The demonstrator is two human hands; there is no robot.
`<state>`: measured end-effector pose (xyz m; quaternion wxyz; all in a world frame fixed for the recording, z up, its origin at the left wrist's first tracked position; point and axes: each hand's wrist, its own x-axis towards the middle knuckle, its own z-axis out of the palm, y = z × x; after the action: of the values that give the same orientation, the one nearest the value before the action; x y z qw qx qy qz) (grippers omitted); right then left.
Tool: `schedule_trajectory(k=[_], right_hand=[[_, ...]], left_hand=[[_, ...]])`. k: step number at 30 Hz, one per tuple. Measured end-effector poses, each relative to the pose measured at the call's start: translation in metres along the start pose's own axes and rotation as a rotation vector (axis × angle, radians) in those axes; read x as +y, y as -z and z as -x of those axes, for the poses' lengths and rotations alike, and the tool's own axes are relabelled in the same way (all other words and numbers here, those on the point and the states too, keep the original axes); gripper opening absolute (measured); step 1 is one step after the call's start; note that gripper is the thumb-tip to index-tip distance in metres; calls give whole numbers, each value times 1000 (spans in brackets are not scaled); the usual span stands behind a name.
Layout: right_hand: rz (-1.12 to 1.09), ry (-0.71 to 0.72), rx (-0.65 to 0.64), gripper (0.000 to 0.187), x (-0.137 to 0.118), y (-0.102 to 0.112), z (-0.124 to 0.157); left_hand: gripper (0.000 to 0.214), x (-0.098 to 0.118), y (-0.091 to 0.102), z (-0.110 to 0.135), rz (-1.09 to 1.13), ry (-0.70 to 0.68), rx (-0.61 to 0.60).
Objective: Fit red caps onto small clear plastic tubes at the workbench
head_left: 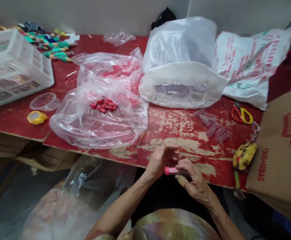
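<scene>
Cardboard box [280, 156], 3 o'clock: red lettering, illegible. Right hand [197, 185] closed around red-capped tube [177, 171] at desk [183, 128] edge; left hand [159, 161] half-curled against its cap, grip unclear.

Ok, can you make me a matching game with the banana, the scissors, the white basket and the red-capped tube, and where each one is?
Things:
1 banana
2 scissors
3 white basket
4 red-capped tube

Places:
A held in the right hand
B far left on the table
C at the table's front edge, beside the cardboard box
D just in front of the printed white bag

Pairs: 1-C, 2-D, 3-B, 4-A
</scene>
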<state>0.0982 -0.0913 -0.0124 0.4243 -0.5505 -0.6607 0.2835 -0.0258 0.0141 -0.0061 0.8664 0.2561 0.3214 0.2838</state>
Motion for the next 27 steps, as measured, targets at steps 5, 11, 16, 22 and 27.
schedule_trajectory(k=[5,11,16,22,27], right_hand=[[119,63,-111,30,-1,-4,1],[62,41,-233,23,-6,-1,-4],[56,70,-252,18,-13,-3,-5],[-48,16,-5,19,-2,-16,0],[-155,-102,54,19,-3,-11,-5]], left_hand=[[60,-4,1,-3,-74,107,-28],[62,-12,1,1,-158,150,-95],[66,-16,-1,5,-255,206,-125],[64,-4,-7,1,-251,133,-39],[68,13,-7,-6,29,248,-138]])
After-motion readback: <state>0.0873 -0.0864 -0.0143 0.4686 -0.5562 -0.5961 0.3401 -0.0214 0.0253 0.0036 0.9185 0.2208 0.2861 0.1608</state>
